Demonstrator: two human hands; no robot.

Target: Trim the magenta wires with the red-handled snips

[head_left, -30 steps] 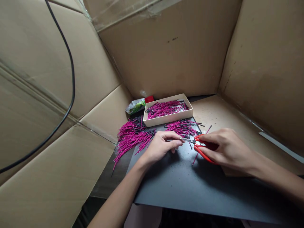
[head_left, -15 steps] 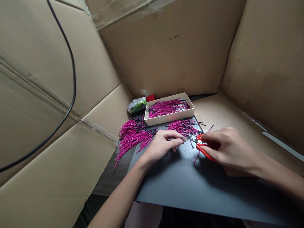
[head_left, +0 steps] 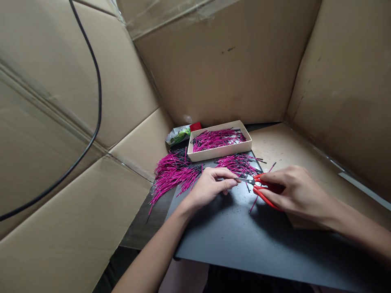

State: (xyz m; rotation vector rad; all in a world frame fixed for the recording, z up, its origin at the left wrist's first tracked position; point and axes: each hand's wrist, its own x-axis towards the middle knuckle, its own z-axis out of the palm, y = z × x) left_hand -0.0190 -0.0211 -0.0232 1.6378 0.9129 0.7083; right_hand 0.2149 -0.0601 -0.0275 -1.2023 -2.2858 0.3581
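My right hand [head_left: 301,191] is closed around the red handles of small scissors [head_left: 268,199]. Their dark blades point left and reach the fingertips of my left hand [head_left: 209,187]. Thumb and forefinger of that hand are pinched together; what they grip is too small to make out. Just behind the hands lies a loose pile of pink wires with black ends [head_left: 235,162]. A larger pile of the same wires [head_left: 172,175] spreads to the left. One single wire [head_left: 253,203] rests on the dark board below the scissors.
A shallow cream box [head_left: 220,153] holding more pink wires stands behind the piles. Beside it is a green and white packet [head_left: 180,135] with a red end. Cardboard walls [head_left: 214,81] enclose the dark grey board [head_left: 220,244]. A black cable [head_left: 99,93] hangs at left.
The whole view has shifted slightly, so things sit a little farther right. Both hands and the scissors keep nearly the same pose; the blades stay at the left fingertips.
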